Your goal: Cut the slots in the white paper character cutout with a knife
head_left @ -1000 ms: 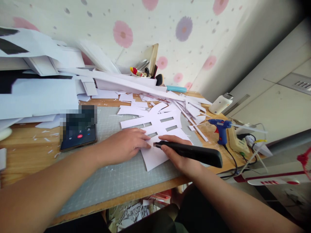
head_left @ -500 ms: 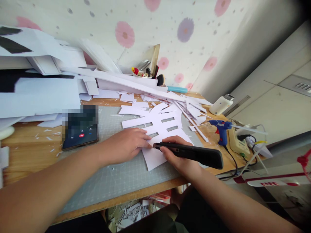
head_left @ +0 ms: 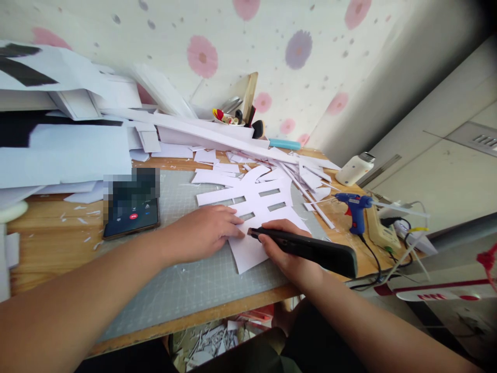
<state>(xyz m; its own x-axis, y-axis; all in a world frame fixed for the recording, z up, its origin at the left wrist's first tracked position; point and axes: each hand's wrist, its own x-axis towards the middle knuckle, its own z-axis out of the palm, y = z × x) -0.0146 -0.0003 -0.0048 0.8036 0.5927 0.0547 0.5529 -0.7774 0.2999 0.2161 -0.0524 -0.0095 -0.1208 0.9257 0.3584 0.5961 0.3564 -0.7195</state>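
Observation:
A white foam-board piece (head_left: 248, 254) with several rectangular slots cut through it lies on the grey cutting mat (head_left: 163, 295). My left hand (head_left: 207, 233) rests flat on its left side, fingers stretched out and pressing on the board near a slot. In my right hand (head_left: 289, 248) is a black utility knife (head_left: 318, 251), gripped along its front part. The blade end points left and meets the board just right of my left fingertips. How deep the tip sits in the board cannot be made out.
A phone (head_left: 134, 215) lies left of the mat. White offcuts (head_left: 306, 176) and long strips are heaped behind the board. At right are a blue glue gun (head_left: 355, 207), a power strip (head_left: 382, 230) and a white bottle (head_left: 355, 168). Stacked white boards (head_left: 77, 155) fill the back left.
The knife tip has shifted slightly to the right along the board, with my right hand. My left hand stays on the board; the whole view has moved a little.

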